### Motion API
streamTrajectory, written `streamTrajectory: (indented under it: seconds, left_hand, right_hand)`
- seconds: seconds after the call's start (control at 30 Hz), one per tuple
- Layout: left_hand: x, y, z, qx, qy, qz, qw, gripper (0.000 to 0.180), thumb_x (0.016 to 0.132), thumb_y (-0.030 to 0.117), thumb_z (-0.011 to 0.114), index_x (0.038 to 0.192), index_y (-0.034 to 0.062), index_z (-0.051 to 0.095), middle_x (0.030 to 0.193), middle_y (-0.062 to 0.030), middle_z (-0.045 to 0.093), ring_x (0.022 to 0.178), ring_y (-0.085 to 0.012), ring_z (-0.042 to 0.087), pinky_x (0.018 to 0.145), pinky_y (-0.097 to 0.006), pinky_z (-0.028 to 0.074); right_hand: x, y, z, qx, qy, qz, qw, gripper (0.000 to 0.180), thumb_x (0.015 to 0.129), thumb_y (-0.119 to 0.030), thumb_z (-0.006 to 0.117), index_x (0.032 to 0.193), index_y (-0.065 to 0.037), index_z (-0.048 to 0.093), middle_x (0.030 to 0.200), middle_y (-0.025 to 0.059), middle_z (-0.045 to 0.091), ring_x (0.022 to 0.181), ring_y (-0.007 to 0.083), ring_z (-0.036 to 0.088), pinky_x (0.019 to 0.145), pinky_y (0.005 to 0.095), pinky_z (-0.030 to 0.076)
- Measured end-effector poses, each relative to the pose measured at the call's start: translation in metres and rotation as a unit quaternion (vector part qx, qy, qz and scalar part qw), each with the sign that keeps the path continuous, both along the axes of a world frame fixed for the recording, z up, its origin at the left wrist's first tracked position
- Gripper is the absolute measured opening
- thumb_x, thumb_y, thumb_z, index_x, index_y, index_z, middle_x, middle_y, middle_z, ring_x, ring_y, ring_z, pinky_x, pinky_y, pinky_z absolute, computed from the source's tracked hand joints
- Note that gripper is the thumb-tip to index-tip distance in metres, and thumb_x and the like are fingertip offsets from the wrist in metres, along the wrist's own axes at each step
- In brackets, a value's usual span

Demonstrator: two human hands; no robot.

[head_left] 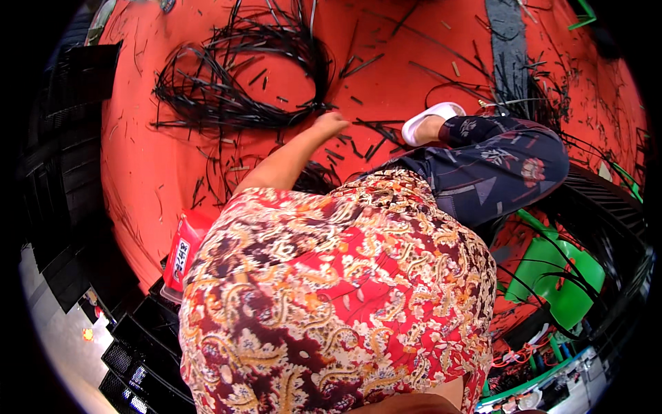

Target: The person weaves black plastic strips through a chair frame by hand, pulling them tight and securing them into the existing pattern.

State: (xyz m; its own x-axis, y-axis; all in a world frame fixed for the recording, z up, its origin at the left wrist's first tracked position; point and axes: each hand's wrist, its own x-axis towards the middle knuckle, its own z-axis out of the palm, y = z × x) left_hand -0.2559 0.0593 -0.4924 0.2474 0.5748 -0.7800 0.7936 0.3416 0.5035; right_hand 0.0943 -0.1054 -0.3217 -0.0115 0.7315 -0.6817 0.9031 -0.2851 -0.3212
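Nearest to us spreads the shirt [345,290], patterned in red, gold and dark brown, filling the lower middle of the view. From its upper left edge our left forearm [283,162] reaches up and to the right, bare, ending at our left hand [332,123]. Those fingers are curled, right by the lower right end of a coil of black strips [241,117], where the strands draw together; we cannot tell whether they grip any of them. From that end the coil opens out to the left of the fingers and above them, lying as a loose loop on the red floor [155,165]. Our right hand is out of sight, so we cannot tell how its fingers stand.

Short black offcuts [369,148] lie scattered to the right of the left hand. Beyond them we see a white shoe [422,125] and a bent leg in dark patterned trousers [500,165]. Lower right sits a green plastic piece [565,283]; at left, a red packet [179,259] stands just beside the shirt.
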Motion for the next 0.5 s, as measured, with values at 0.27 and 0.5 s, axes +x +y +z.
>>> streamTrajectory:
  seconds: [0.27,0.5]
  left_hand:
    - [-0.078,0.009,-0.035,0.097,0.237,0.204,0.945,0.06,0.074,0.03,0.054,0.128,0.0079,0.038,0.119,-0.0221,0.049,0.11,-0.0338,0.048,0.093,-0.037,0.038]
    - [-0.08,0.028,-0.115,0.061,0.166,0.289,0.941,0.058,0.082,0.029,0.051,0.133,0.0067,0.032,0.126,-0.0203,0.045,0.115,-0.0322,0.045,0.097,-0.036,0.035]
  right_hand:
    - [-0.068,0.173,-0.063,-0.111,0.033,0.084,0.99,0.028,0.078,-0.022,0.058,0.097,-0.002,0.061,0.093,0.0174,0.06,0.086,0.0292,0.056,0.078,0.0372,0.044]
    - [-0.059,0.18,-0.074,-0.145,0.031,0.065,0.987,0.028,0.078,-0.022,0.058,0.097,-0.002,0.061,0.093,0.017,0.06,0.085,0.0283,0.056,0.077,0.0365,0.044]
